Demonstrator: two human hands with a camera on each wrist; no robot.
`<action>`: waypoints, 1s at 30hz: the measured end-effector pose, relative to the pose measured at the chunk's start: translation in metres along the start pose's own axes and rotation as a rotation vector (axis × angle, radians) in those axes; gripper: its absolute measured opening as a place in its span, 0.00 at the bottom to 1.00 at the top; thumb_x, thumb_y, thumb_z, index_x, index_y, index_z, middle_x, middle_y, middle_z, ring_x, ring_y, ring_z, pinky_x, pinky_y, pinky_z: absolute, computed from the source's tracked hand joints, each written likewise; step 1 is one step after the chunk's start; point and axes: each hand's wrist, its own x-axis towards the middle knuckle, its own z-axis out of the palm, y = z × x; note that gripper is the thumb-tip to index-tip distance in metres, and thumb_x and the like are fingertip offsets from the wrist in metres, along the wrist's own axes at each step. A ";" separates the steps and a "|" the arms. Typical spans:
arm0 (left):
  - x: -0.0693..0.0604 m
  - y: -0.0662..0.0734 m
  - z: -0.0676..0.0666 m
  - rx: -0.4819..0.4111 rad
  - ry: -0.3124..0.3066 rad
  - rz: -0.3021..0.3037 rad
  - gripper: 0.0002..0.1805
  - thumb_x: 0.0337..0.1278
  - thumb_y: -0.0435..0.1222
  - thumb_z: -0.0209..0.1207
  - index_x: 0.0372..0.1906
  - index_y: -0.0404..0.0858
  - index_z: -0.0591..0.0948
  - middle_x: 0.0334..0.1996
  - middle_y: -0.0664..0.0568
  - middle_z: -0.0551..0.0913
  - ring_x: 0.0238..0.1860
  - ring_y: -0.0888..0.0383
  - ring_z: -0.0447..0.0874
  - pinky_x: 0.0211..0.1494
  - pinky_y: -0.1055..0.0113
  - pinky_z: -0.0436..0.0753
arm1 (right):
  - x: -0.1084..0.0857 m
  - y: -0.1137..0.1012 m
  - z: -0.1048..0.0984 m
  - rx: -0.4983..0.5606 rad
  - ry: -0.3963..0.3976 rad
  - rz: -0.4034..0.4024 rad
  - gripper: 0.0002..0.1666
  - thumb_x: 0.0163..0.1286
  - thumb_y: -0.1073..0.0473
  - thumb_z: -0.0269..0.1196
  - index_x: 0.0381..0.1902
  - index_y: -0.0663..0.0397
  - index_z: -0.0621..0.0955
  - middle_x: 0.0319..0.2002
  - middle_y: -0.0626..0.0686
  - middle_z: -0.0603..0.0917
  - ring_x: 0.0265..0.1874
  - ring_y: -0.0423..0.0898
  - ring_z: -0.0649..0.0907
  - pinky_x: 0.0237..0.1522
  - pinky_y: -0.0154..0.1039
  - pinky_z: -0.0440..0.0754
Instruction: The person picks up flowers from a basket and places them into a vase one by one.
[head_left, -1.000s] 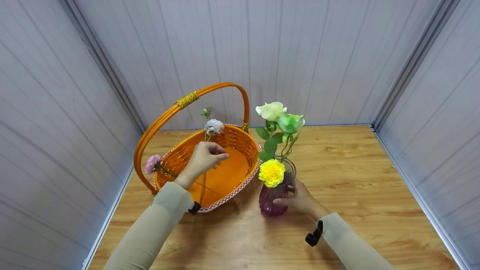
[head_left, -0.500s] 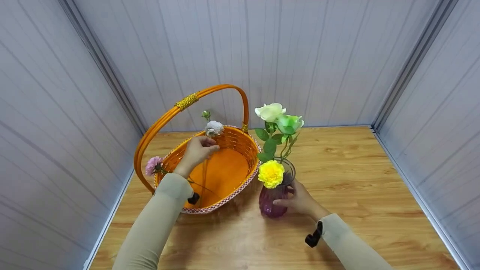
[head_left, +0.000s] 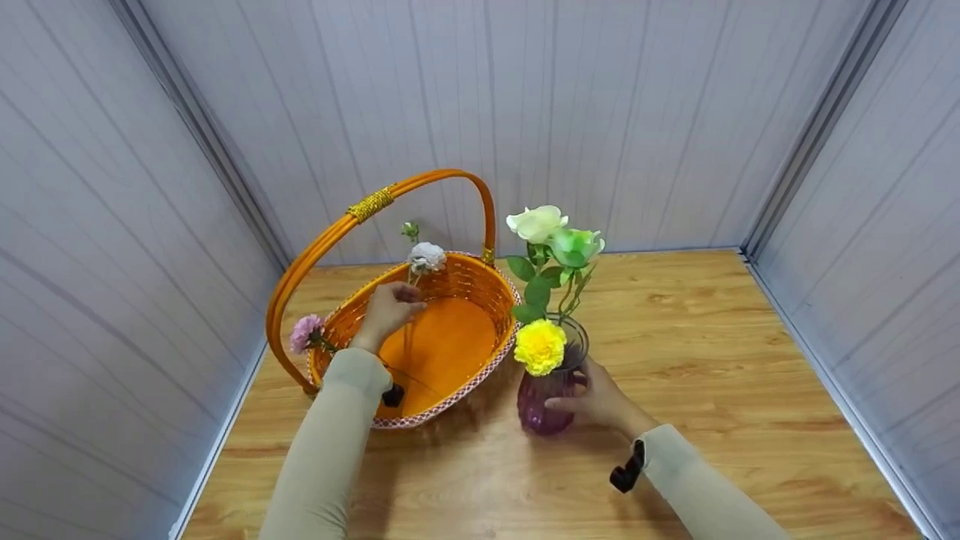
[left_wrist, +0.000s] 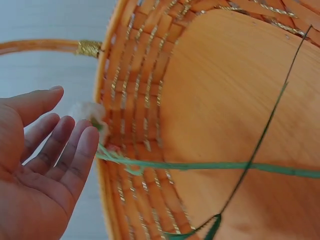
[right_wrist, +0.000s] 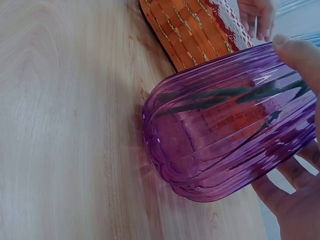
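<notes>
Over the orange basket, my left hand hovers just below a white flower. In the left wrist view that hand has its fingers loosely bent, with nothing between them, beside the flower's green stem. A pink flower leans over the basket's left rim. My right hand grips the purple glass vase, which holds a yellow flower, a white rose and a pale green rose. Fingers and thumb lie around the vase in the right wrist view.
The basket's tall handle arches over its left and back sides. Grey-white panels enclose the wooden table at the back and both sides. Close to the basket's right rim stands the vase.
My left hand has drawn back a little to the left from the middle of the basket, its fingers still loose. The right hand stays on the vase.
</notes>
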 end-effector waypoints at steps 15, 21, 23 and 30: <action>0.006 -0.037 -0.005 0.039 -0.007 -0.069 0.26 0.60 0.21 0.66 0.65 0.24 0.81 0.64 0.27 0.81 0.65 0.35 0.80 0.70 0.42 0.82 | 0.000 -0.002 -0.002 -0.004 -0.009 -0.007 0.55 0.62 0.58 0.83 0.79 0.62 0.66 0.71 0.69 0.76 0.72 0.68 0.77 0.71 0.64 0.81; 0.008 -0.047 -0.007 0.061 -0.010 -0.077 0.29 0.58 0.21 0.67 0.66 0.22 0.79 0.64 0.27 0.81 0.66 0.33 0.80 0.70 0.41 0.82 | 0.001 -0.002 -0.002 -0.018 -0.002 -0.021 0.54 0.63 0.58 0.83 0.79 0.62 0.66 0.71 0.69 0.76 0.71 0.67 0.77 0.71 0.65 0.80; 0.009 -0.049 -0.007 0.073 -0.021 -0.080 0.29 0.58 0.22 0.67 0.67 0.22 0.78 0.64 0.27 0.81 0.68 0.33 0.79 0.71 0.40 0.81 | 0.000 -0.002 -0.003 -0.021 0.001 -0.022 0.54 0.63 0.57 0.82 0.79 0.63 0.66 0.71 0.69 0.76 0.71 0.68 0.77 0.71 0.66 0.80; 0.011 -0.056 -0.009 0.086 -0.083 -0.111 0.31 0.61 0.22 0.64 0.71 0.23 0.75 0.67 0.28 0.79 0.70 0.34 0.77 0.68 0.44 0.84 | 0.000 0.000 0.000 -0.009 0.011 0.012 0.56 0.62 0.56 0.83 0.80 0.61 0.66 0.72 0.69 0.75 0.73 0.71 0.75 0.72 0.68 0.78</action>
